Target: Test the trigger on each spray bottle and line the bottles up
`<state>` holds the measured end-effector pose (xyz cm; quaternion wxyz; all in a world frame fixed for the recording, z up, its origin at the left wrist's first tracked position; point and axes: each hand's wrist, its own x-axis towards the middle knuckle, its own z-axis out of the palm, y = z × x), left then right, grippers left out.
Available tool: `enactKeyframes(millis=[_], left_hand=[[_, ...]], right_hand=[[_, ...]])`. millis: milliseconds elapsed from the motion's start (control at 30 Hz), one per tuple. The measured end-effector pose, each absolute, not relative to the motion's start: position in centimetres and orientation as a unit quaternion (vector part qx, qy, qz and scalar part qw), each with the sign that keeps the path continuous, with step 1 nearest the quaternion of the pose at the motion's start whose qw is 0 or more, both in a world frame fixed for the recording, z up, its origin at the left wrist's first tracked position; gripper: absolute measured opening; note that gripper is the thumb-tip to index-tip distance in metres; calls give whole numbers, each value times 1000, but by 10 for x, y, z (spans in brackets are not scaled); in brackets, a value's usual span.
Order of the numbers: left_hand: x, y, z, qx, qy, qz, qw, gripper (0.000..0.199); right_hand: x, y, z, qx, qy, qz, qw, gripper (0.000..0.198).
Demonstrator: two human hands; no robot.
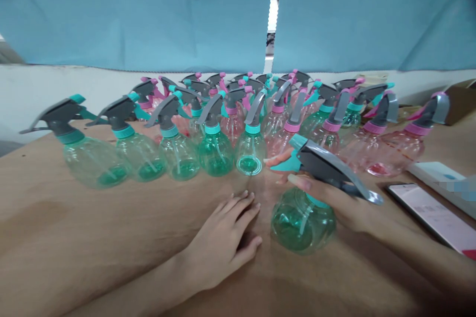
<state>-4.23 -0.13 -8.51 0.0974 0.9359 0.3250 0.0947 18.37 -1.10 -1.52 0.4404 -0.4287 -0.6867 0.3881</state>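
My right hand [327,193] is wrapped round the neck of a green spray bottle [303,225], under its grey and turquoise trigger head. The bottle tilts a little, its nozzle pointing left and away from me; whether its base touches the table cannot be told. Beside it, my left hand [226,240] lies palm down on the wooden table [111,237] with fingers stretched out and nothing in them. The closest standing bottle is a clear green spray bottle [251,151] with a turquoise collar, just beyond my fingertips.
Several green spray bottles [180,158] and pink spray bottles [394,151] stand in rows across the back. A phone [431,213] lies on the right by a white box [442,176]. Behind hang blue curtains [148,15]; a brown carton [461,101] is at far right.
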Motion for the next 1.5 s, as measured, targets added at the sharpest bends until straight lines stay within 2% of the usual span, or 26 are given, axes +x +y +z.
enactKeyframes(millis=[667, 1133, 1367, 1500], left_hand=[[-43, 0, -86, 938, 320, 96, 92, 49], [-43, -1, -87, 938, 319, 101, 86, 50], [-42, -1, -83, 937, 321, 99, 92, 49], [-42, -1, -84, 936, 323, 101, 94, 49]], right_hand=[[185, -10, -17, -427, -697, 375, 438, 24], [185, -12, -7, -439, -721, 285, 453, 1], [187, -12, -8, -454, -742, 266, 415, 18], [189, -12, -13, -451, -742, 256, 425, 23]])
